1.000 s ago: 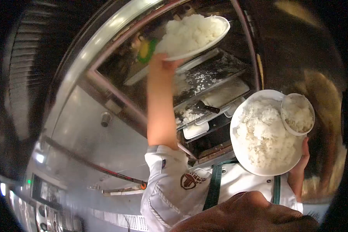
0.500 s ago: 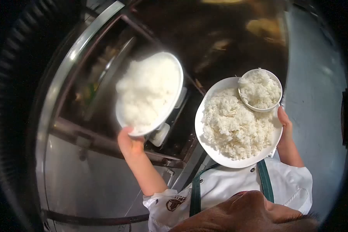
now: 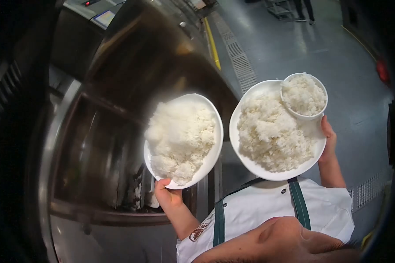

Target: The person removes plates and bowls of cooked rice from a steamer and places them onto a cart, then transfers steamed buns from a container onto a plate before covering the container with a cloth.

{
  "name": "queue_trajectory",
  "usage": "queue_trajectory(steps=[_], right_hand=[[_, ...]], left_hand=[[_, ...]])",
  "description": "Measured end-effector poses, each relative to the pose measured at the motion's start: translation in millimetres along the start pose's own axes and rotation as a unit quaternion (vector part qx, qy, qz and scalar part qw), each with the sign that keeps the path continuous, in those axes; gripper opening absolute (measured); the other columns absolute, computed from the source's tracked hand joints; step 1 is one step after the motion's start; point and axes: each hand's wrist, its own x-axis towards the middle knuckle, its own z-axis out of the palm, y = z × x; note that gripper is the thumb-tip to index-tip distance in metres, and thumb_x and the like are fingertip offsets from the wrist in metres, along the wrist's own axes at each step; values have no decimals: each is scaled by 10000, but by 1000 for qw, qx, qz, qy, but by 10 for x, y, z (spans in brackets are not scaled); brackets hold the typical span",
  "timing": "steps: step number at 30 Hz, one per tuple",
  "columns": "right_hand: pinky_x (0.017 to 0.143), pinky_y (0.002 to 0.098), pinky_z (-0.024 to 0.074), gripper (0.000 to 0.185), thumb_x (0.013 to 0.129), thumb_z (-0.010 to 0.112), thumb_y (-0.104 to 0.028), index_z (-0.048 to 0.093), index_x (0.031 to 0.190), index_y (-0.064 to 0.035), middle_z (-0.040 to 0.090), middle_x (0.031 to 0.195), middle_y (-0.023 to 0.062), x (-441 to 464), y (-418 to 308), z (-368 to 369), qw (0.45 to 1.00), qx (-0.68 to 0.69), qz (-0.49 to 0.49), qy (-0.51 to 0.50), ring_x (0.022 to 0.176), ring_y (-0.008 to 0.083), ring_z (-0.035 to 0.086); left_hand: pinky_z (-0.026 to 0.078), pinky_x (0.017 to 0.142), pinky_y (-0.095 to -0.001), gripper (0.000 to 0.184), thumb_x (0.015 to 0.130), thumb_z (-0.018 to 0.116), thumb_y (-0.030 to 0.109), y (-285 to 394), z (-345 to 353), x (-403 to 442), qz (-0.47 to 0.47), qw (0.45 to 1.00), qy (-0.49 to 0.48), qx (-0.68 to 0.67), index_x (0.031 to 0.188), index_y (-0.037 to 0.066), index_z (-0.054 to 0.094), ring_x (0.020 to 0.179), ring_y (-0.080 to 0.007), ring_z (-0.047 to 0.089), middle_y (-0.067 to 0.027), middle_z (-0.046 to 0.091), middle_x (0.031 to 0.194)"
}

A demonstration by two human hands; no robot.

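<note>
My left hand point(image 3: 168, 194) grips the near rim of a white plate point(image 3: 213, 164) heaped with cooked rice point(image 3: 183, 136). The thumb lies over the rim and the other fingers are mostly hidden beneath. On the right, my right hand point(image 3: 329, 141) holds a second white plate point(image 3: 250, 165) by its right side, fingers partly hidden under it. Cooked rice point(image 3: 274, 136) covers that plate. A small white bowl point(image 3: 308, 117), also full of rice, sits at its upper right, overlapping the rim. Both plates are held up at about chest height, a narrow gap between them.
A dark steel cabinet or box point(image 3: 118, 210) stands at the left, its interior showing. Grey floor with a drain grate point(image 3: 237, 55) and a yellow strip point(image 3: 212, 44) stretches ahead. Far off, a person's legs point(image 3: 304, 9) stand near a metal rack point(image 3: 280, 8).
The left plate has come away from the cabinet's opening, rightward and toward me in the view. My view has swung to the right, showing more floor. Both hands keep their plates.
</note>
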Motion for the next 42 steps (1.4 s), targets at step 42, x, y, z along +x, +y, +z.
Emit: queue_trajectory(steps=[42], right_hand=[[914, 368, 376, 460, 903, 339, -333, 382, 1205, 12, 469, 1184, 150, 143, 72, -116, 992, 59, 10, -108, 1067, 268, 478]], left_hand=[[385, 923, -395, 610, 566, 401, -74, -114, -90, -384, 193, 981, 14, -26, 1175, -47, 379, 1050, -305, 472, -164, 467, 1139]])
